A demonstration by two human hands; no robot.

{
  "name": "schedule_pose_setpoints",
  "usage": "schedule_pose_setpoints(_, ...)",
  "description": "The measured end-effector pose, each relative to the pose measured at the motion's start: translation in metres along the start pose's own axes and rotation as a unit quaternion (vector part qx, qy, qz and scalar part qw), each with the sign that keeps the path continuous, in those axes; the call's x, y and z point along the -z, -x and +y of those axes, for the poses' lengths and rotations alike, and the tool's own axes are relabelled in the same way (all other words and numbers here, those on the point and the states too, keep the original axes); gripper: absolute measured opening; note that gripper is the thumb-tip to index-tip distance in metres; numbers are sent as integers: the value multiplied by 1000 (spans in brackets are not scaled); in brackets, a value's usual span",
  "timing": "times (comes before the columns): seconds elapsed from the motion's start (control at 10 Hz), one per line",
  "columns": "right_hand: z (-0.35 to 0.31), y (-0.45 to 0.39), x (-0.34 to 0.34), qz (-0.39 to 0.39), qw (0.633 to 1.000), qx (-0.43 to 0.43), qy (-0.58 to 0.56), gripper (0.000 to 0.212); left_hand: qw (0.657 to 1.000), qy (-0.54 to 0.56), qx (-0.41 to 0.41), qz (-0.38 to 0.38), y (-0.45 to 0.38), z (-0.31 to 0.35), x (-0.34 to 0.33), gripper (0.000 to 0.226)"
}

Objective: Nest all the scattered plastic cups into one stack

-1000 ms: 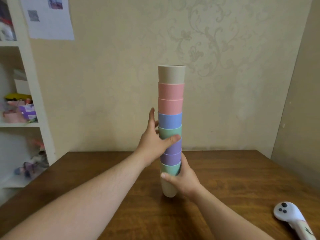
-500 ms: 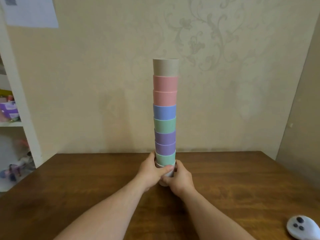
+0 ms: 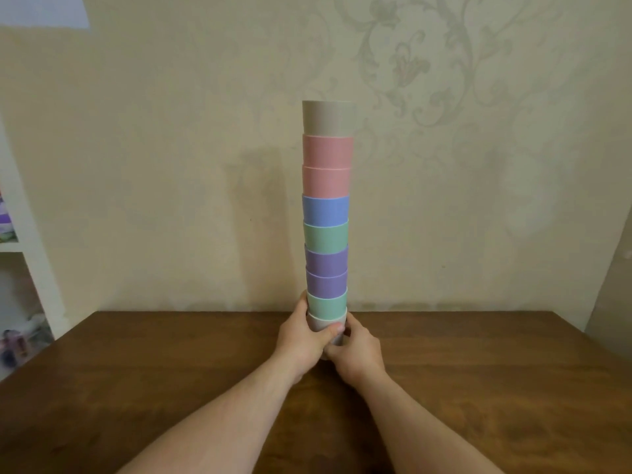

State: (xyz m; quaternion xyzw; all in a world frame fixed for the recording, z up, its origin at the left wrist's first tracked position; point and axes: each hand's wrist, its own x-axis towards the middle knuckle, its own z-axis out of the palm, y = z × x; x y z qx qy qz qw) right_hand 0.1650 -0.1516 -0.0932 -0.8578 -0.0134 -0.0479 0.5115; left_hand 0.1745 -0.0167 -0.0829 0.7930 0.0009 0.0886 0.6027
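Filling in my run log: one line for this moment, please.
left hand: gripping base | right hand: gripping base | tall nested stack of pastel plastic cups: upright | brown wooden table: supports stack

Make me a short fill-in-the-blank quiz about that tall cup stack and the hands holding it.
1. The top cup of the stack is coloured ____.
2. Directly under it sit two ____ cups.
3. The left hand and right hand grip the stack at its ____.
4. The stack stands on a ____ table.

Missing words: beige; pink; bottom; wooden
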Motion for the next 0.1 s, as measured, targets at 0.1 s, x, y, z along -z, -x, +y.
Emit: schedule_pose_setpoints(0.1, 3, 10, -6, -5, 1000, -20, 8, 81, 1000, -10, 5, 0, 6, -4, 1, 98)
